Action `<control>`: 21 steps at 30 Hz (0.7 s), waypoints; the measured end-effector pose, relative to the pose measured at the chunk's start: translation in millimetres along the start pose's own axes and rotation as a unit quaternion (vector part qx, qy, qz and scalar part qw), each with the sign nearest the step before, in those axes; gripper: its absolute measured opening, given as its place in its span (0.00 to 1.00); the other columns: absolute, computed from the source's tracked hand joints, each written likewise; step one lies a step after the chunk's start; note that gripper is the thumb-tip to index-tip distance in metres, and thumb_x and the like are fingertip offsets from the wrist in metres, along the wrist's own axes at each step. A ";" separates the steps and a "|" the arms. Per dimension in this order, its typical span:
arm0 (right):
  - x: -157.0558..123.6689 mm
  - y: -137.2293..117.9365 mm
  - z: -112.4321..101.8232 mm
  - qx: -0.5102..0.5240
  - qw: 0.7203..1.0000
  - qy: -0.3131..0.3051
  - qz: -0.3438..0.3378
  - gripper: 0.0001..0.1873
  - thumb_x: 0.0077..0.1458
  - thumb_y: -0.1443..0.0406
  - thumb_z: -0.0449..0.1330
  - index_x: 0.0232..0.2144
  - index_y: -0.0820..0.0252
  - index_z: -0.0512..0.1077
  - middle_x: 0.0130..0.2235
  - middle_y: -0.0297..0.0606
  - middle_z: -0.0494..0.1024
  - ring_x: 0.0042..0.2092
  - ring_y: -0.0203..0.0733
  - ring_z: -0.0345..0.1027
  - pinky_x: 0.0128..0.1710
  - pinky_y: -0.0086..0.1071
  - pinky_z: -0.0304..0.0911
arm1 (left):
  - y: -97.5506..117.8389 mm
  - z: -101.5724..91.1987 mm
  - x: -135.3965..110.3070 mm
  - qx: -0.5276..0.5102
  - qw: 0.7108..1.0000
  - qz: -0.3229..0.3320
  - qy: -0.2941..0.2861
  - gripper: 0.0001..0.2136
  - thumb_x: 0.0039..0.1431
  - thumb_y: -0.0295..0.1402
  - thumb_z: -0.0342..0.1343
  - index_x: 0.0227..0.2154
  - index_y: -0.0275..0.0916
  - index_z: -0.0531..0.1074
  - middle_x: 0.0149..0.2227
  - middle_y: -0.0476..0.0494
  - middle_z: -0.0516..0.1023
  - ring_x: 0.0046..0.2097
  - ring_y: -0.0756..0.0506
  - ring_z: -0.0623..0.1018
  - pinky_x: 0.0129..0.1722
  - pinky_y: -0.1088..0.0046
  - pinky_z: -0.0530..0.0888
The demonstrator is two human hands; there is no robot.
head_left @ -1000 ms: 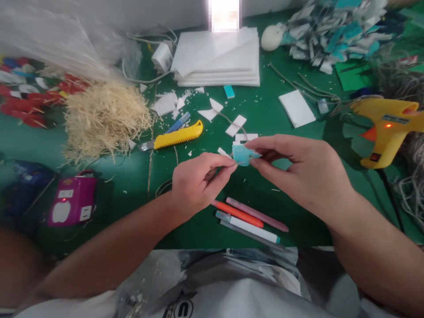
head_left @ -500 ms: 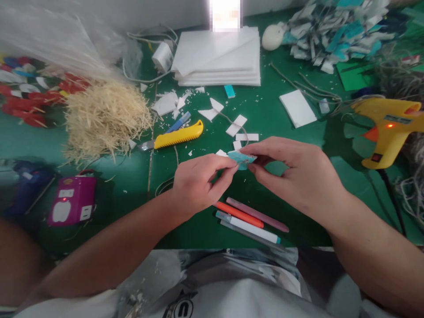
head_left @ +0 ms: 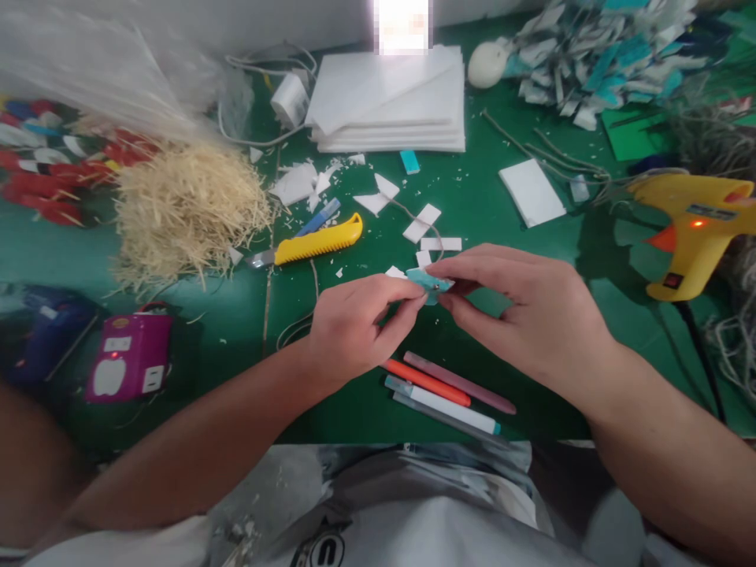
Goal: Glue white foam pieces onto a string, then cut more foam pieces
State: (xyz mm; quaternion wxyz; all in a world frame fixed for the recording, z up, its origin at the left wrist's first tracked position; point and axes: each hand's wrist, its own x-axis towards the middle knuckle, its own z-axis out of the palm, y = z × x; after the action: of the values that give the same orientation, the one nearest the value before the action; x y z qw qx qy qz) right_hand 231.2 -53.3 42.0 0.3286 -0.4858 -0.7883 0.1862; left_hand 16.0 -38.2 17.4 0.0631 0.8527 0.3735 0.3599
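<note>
Between my two hands is a small light-blue foam piece [head_left: 426, 279], held above the green table. My left hand [head_left: 357, 319] pinches its left end between thumb and forefinger. From the other side, my right hand [head_left: 513, 303] has its thumb and fingertips closed on the right edge, which they partly hide. Small white foam strips [head_left: 440, 244] lie just beyond the fingertips, with a thin grey cord [head_left: 416, 216] running among them. Several markers, among them an orange one [head_left: 431, 383] and a white one [head_left: 449, 407], lie nearer my body.
A yellow box cutter [head_left: 319, 240] lies left of centre beside a pile of straw-coloured sticks [head_left: 189, 213]. White foam sheets [head_left: 390, 102] are stacked at the back. A yellow glue gun [head_left: 688, 224] with a lit red light stands right; a magenta box [head_left: 130, 356] sits left.
My right fingertips have shifted slightly left along the light-blue piece, covering a little more of its right end. Everything else looks the same.
</note>
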 end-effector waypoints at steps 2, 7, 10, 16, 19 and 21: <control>-0.3 0.1 -0.1 -0.004 1.000 0.000 -0.008 0.15 0.63 0.72 0.60 0.44 0.53 0.83 0.43 0.33 0.89 0.41 0.39 0.84 0.42 0.31 0.79 | 0.3 0.1 -0.4 -0.001 1.000 0.002 0.002 0.07 0.71 0.30 0.57 0.36 0.39 0.79 0.19 0.57 0.70 0.20 0.54 0.66 0.20 0.77 0.61; -0.7 -0.8 -0.9 -0.014 1.000 -0.003 -0.018 0.14 0.64 0.71 0.59 0.45 0.53 0.83 0.45 0.33 0.89 0.44 0.40 0.85 0.45 0.31 0.79 | 0.7 0.9 -1.3 -0.002 1.000 -0.010 -0.005 0.07 0.72 0.31 0.58 0.37 0.40 0.79 0.20 0.57 0.72 0.20 0.55 0.66 0.21 0.77 0.61; -0.9 -1.4 -1.2 -0.008 1.000 -0.005 -0.018 0.13 0.65 0.70 0.60 0.45 0.54 0.83 0.45 0.35 0.89 0.45 0.41 0.85 0.46 0.31 0.79 | 0.4 1.4 -1.3 -0.012 1.000 -0.014 -0.007 0.07 0.71 0.30 0.57 0.37 0.40 0.79 0.20 0.57 0.74 0.20 0.55 0.67 0.21 0.78 0.62; -0.8 -1.5 0.2 0.035 0.999 -0.015 -0.006 0.11 0.64 0.69 0.63 0.44 0.53 0.83 0.44 0.36 0.89 0.43 0.42 0.84 0.45 0.34 0.79 | -1.1 1.4 -1.2 -0.041 0.999 -0.021 -0.005 0.04 0.70 0.30 0.59 0.38 0.40 0.78 0.19 0.59 0.70 0.18 0.56 0.65 0.20 0.78 0.62; -0.3 -1.4 0.5 0.045 0.999 -0.024 0.008 0.10 0.64 0.67 0.63 0.44 0.51 0.83 0.43 0.34 0.88 0.39 0.40 0.83 0.42 0.33 0.78 | -1.7 2.3 -1.1 -0.058 0.998 -0.028 -0.003 0.04 0.70 0.30 0.59 0.38 0.41 0.78 0.19 0.59 0.70 0.18 0.56 0.64 0.20 0.79 0.62; 0.0 -1.7 -0.1 0.048 0.998 -0.029 0.013 0.10 0.65 0.67 0.62 0.44 0.51 0.83 0.42 0.33 0.88 0.38 0.38 0.82 0.41 0.32 0.77 | -1.7 2.9 -0.8 -0.065 0.997 -0.033 0.001 0.03 0.70 0.29 0.59 0.38 0.41 0.77 0.19 0.60 0.70 0.18 0.56 0.64 0.20 0.79 0.62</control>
State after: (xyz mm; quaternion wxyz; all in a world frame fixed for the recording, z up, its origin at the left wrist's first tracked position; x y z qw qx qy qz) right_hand 230.3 -54.1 43.1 0.3258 -0.4738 -0.7816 0.2419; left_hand 16.5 -37.1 14.2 0.1300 0.8334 0.3772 0.3825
